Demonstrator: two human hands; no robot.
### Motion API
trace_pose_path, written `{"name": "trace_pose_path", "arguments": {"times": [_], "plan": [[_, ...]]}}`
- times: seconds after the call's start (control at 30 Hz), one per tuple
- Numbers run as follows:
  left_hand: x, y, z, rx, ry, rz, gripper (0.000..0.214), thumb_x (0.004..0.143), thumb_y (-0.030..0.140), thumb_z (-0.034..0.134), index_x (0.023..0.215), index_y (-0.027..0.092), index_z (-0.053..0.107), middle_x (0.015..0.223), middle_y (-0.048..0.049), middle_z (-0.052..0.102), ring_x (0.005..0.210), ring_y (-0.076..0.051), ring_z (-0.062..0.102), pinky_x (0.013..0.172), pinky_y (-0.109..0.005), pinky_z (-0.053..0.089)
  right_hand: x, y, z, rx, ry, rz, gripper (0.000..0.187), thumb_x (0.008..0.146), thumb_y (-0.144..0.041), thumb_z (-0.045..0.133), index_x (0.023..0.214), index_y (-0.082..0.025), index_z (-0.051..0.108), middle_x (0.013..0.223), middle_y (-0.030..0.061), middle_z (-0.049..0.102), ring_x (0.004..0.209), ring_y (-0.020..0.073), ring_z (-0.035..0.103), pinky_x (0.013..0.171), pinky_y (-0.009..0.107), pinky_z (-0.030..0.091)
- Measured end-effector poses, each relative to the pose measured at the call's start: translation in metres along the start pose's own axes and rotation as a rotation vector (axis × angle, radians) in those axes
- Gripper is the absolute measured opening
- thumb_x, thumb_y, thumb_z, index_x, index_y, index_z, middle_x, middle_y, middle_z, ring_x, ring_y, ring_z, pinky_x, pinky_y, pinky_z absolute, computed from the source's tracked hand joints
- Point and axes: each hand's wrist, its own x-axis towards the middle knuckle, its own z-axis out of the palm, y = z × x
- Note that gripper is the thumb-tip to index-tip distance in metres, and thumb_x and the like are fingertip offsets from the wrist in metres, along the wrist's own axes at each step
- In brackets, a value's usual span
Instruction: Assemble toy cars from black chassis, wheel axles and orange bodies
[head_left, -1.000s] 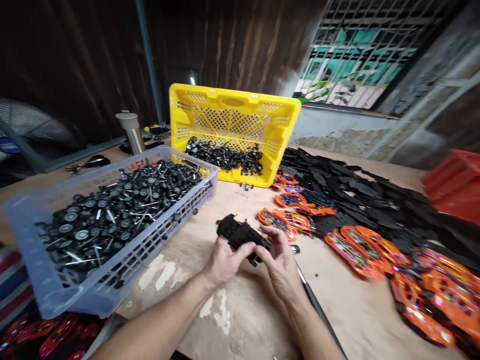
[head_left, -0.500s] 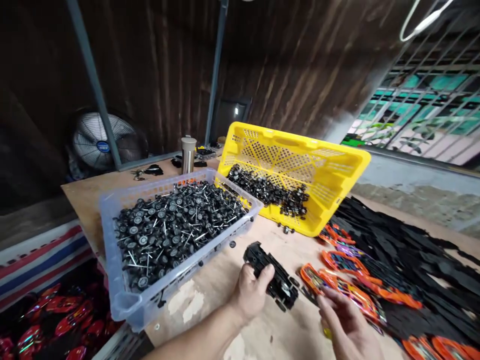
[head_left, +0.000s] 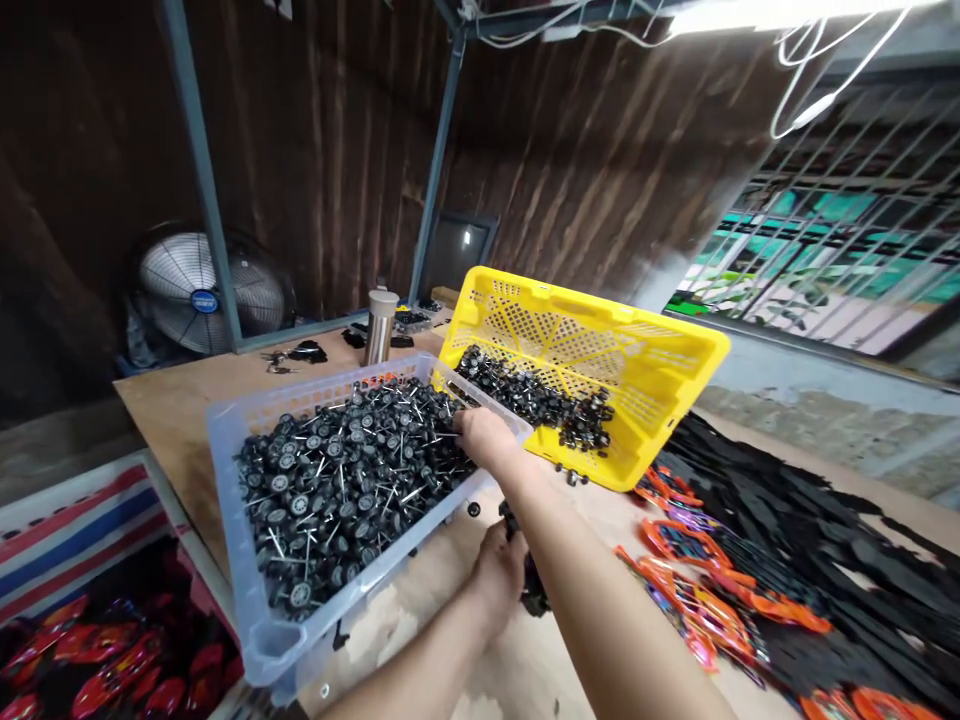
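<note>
The left hand [head_left: 499,570] is clamping a black chassis [head_left: 534,592] over the table [head_left: 172,400]; the right hand [head_left: 484,437], apart, is reaching among wheeled axles [head_left: 352,470] in the clear crate [head_left: 397,548], finger closure not showing; picking is seemingly under way, the next move calling for a single-axle grip.

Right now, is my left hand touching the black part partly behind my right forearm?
Touching. The head view shows the left hand gripping the black part with the thumb over it; the right forearm hides some of it.
</note>
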Motion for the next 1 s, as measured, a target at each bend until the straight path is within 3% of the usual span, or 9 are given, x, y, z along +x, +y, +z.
{"name": "trace_pose_path", "arguments": {"times": [0.1,0.23,0.33,0.43,0.57,0.73,0.87,0.93,1.0], "plan": [[-0.002,0.007,0.001,-0.057,0.009,-0.066,0.045,0.072,0.062,0.065,0.079,0.018,0.057,0.064,-0.0010,0.064,0.056,-0.016,0.062,0.055,-0.027,0.048,-0.030,0.015,-0.024,0.036,0.053,0.069,0.003,0.079,-0.019,0.070,0.079,-0.020,0.067,0.068,0.0010,0.068,0.063,0.0150,0.063,0.060,0.024,0.046],[-0.008,0.016,0.001,-0.170,-0.087,-0.286,0.075,0.070,0.086,0.042,0.082,0.014,0.059,0.065,-0.0063,0.066,0.047,-0.019,0.063,0.048,-0.031,0.049,-0.112,0.037,-0.047,0.181,0.248,0.074,0.016,0.090,-0.035,0.060,0.087,-0.020,0.065,0.071,0.0001,0.065,0.063,0.0136,0.060,0.061,0.024,0.048],[-0.011,0.015,0.002,-0.181,-0.170,-0.390,0.089,0.068,0.092,0.028,0.088,0.012,0.063,0.065,-0.0097,0.069,0.050,-0.022,0.066,0.049,-0.031,0.051,-0.180,0.053,-0.038,0.196,0.247,-0.034,0.014,0.092,-0.031,0.057,0.089,-0.022,0.067,0.081,0.0036,0.065,0.073,0.0163,0.062,0.067,0.027,0.051],[-0.017,0.010,0.006,-0.087,-0.235,-0.426,0.088,0.070,0.090,0.031,0.094,0.011,0.064,0.062,-0.0097,0.070,0.049,-0.021,0.067,0.047,-0.028,0.050,-0.224,0.064,-0.022,0.110,0.227,-0.038,0.018,0.095,-0.026,0.052,0.101,-0.023,0.068,0.091,0.0071,0.063,0.080,0.0181,0.062,0.069,0.030,0.051],[-0.024,0.004,0.011,0.113,-0.217,-0.376,0.074,0.078,0.078,0.043,0.095,0.010,0.065,0.055,-0.0072,0.068,0.038,-0.018,0.063,0.039,-0.024,0.046,-0.246,0.071,-0.020,0.087,0.223,0.000,0.019,0.095,-0.021,0.051,0.103,-0.021,0.068,0.090,0.0077,0.059,0.078,0.0172,0.058,0.066,0.028,0.049],[-0.028,0.002,0.012,0.151,-0.273,-0.487,0.077,0.085,0.075,0.032,0.093,0.007,0.066,0.054,-0.0103,0.069,0.037,-0.019,0.062,0.037,-0.025,0.047,-0.259,0.074,-0.020,0.268,0.271,0.059,0.018,0.095,-0.025,0.052,0.100,-0.022,0.069,0.089,0.0070,0.059,0.078,0.0168,0.059,0.069,0.030,0.050],[-0.030,-0.002,0.008,0.131,-0.346,-0.528,0.073,0.086,0.071,0.035,0.092,0.006,0.068,0.058,-0.0121,0.070,0.043,-0.019,0.065,0.037,-0.023,0.046,-0.269,0.073,-0.004,0.512,0.417,0.313,0.017,0.092,-0.034,0.056,0.092,-0.021,0.067,0.080,0.0038,0.061,0.071,0.0161,0.061,0.062,0.028,0.051],[-0.029,-0.003,0.007,0.112,-0.335,-0.514,0.068,0.088,0.067,0.037,0.092,0.007,0.068,0.066,-0.0126,0.072,0.047,-0.019,0.066,0.037,-0.023,0.047,-0.272,0.079,-0.001,0.497,0.387,0.431,0.021,0.092,-0.037,0.055,0.099,-0.019,0.062,0.079,0.0030,0.063,0.067,0.0154,0.061,0.059,0.026,0.051],[-0.028,-0.003,0.007,0.107,-0.320,-0.504,0.067,0.090,0.064,0.035,0.093,0.006,0.068,0.065,-0.0125,0.072,0.047,-0.019,0.066,0.039,-0.024,0.048,-0.272,0.093,-0.003,0.368,0.328,0.493,0.028,0.091,-0.039,0.055,0.109,-0.018,0.059,0.088,0.0055,0.066,0.076,0.0173,0.063,0.068,0.029,0.052]]}}
